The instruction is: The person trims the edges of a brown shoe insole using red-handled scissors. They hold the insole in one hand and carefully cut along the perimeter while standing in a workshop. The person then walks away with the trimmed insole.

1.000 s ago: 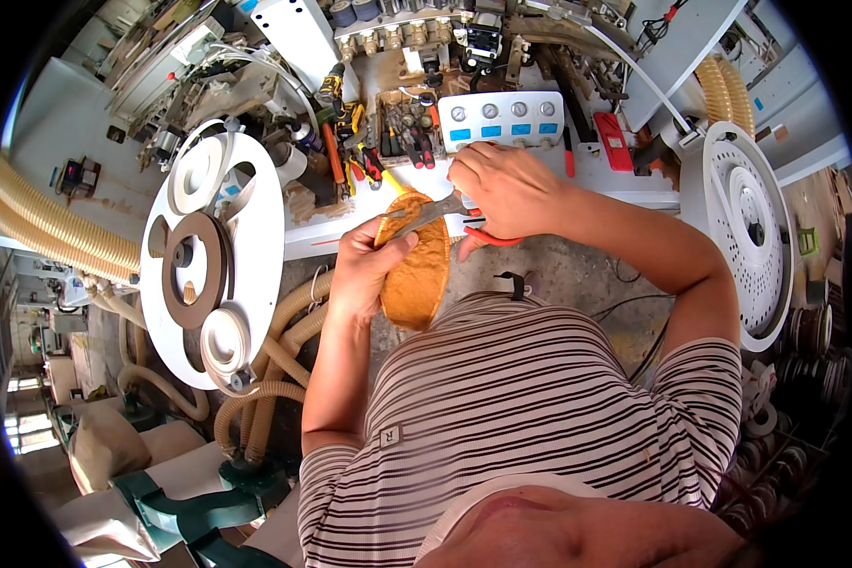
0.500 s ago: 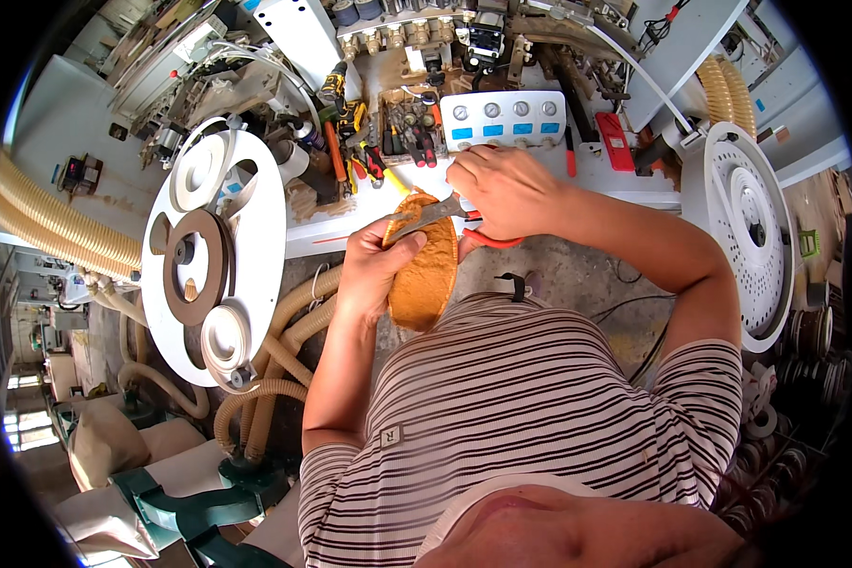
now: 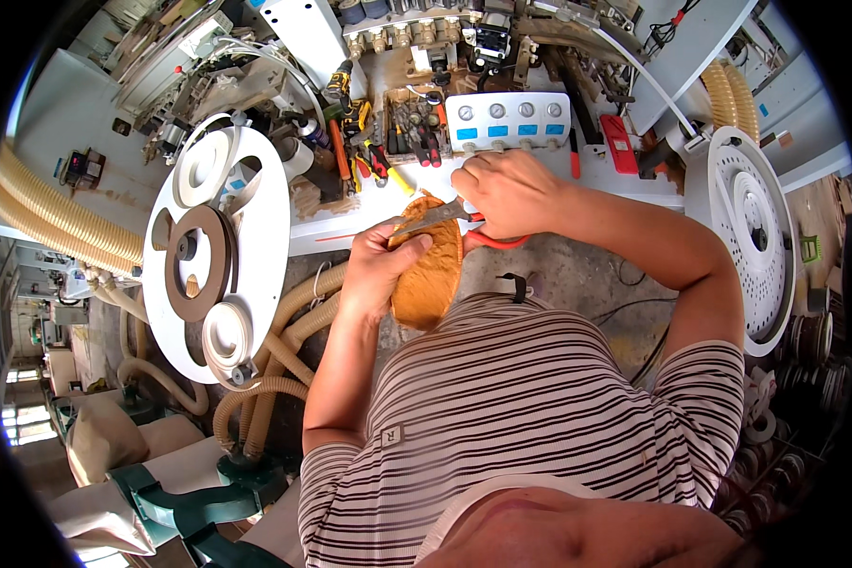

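Left hand [image 3: 372, 272], shifted rightward, pinches orange oval [image 3: 428, 284]

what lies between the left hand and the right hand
In the head view, the red-handled, grey-bladed metal shears reach across there, over part of the orange-brown oval piece.

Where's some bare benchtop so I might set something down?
The white benchtop looks bare between the flat red rectangular box and the right forearm, with a smaller patch between the yellow tool handle and the right hand. It's crowded around the red-and-black tool handles and yellow-and-black drill.
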Demonstrator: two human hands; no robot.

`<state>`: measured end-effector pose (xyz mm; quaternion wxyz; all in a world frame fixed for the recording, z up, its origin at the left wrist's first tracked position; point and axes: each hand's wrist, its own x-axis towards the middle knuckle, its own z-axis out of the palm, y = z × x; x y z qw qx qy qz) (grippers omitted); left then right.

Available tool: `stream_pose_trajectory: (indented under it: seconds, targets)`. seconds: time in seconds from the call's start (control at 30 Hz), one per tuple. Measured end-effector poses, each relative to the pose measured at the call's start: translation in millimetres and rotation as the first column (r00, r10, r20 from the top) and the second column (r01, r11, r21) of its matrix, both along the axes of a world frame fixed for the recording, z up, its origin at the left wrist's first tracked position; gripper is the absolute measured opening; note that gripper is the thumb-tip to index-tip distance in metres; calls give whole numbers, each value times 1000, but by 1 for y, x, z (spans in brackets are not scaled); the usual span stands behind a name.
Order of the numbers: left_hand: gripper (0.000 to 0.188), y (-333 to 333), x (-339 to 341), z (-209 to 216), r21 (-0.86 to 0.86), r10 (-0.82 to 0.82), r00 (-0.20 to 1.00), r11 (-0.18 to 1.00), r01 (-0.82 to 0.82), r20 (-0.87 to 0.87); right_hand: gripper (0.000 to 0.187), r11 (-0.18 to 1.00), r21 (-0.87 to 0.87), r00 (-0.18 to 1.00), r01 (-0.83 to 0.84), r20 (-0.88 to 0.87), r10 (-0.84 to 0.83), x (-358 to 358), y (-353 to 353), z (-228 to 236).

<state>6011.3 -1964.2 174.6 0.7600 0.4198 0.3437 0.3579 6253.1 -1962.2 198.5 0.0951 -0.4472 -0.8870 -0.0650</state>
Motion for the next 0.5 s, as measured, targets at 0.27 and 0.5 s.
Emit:
stream_pose_trajectory:
  seconds: [0.27, 0.5]
  targets:
    - [22, 5, -1, -3, -14, -13, 1000, 1000, 14, 8, 40, 996, 80, 1000, -30, 3, 30, -4, 3, 3]
    - [22, 9, -2, -6, -4, -34, 999, 999, 34, 21, 31, 974, 207, 993, -92, -49, 105, -3, 8, 5]
